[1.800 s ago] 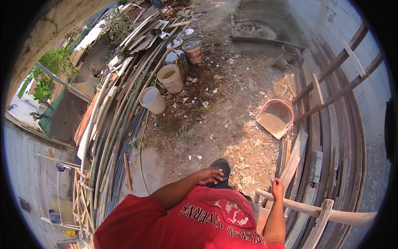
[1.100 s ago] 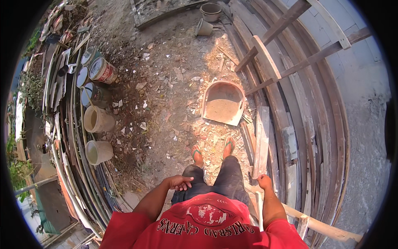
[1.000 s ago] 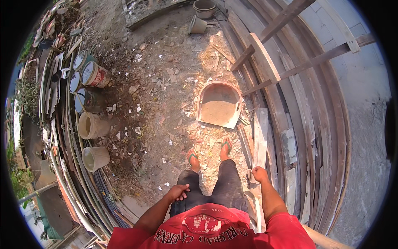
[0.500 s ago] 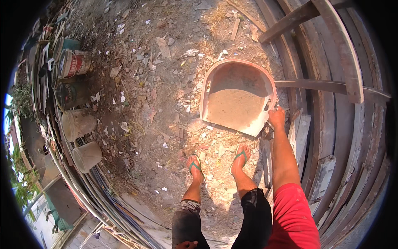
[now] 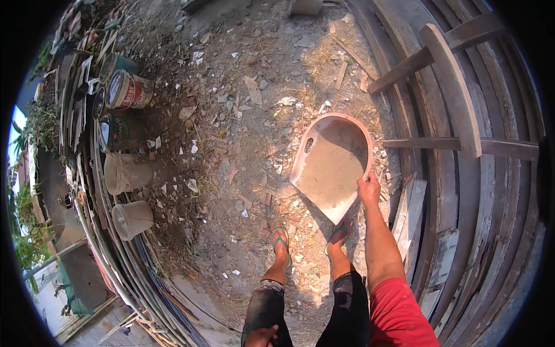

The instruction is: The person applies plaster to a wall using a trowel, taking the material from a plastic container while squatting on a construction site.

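Observation:
My right hand [image 5: 369, 188] is closed around the right rim of a large reddish plastic scoop pan [image 5: 332, 168]. The pan has a rounded back, a straight front lip and a handle slot in its left side. Its inside is coated with dirt, with a shadow across the back part. It is turned so that one front corner points down toward my right foot, above the ground. At the lower edge, over my left thigh, part of my left hand [image 5: 262, 337] shows, dark and cut off by the picture's edge; its fingers are not clear.
Several buckets [image 5: 132, 220] line the left side beside long pipes and poles [image 5: 110, 254]. Stacked wooden planks [image 5: 433, 191] fill the right, with a wooden frame [image 5: 457, 92] jutting out. Broken tile, stones and straw litter the dirt ground [image 5: 231, 162]. A grey block-like thing [image 5: 305, 7] is at the top.
The scoop pan has turned clockwise and come lower and nearer to my feet, with my right hand still on its rim. More of my left hand shows. The view has shifted.

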### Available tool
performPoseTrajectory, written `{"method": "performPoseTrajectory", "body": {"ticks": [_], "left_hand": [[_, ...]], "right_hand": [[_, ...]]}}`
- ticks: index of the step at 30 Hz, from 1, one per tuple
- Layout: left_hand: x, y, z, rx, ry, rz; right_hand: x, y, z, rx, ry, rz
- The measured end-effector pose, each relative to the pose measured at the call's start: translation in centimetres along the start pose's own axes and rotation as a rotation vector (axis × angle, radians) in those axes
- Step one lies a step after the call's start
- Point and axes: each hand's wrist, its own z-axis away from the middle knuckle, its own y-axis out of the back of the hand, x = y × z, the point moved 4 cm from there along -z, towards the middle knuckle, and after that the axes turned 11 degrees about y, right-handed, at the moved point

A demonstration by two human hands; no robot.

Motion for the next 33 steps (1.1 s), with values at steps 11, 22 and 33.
{"method": "performPoseTrajectory", "body": {"ticks": [11,22,33], "left_hand": [[3.8,20.5,2.5,0.121,-0.802,-0.068],[7.3,50.9,-1.1,0.917,-1.218,-0.957],[8.2,29.7,1.2,0.859,-1.529,-2.032]], "right_hand": [[-26.0,28.3,16.5,0.031,-0.202,0.403],[-19.1,26.4,59.5,0.006,-0.271,0.355],[-22.8,13.9,84.0,0.302,-0.572,0.191]]}}
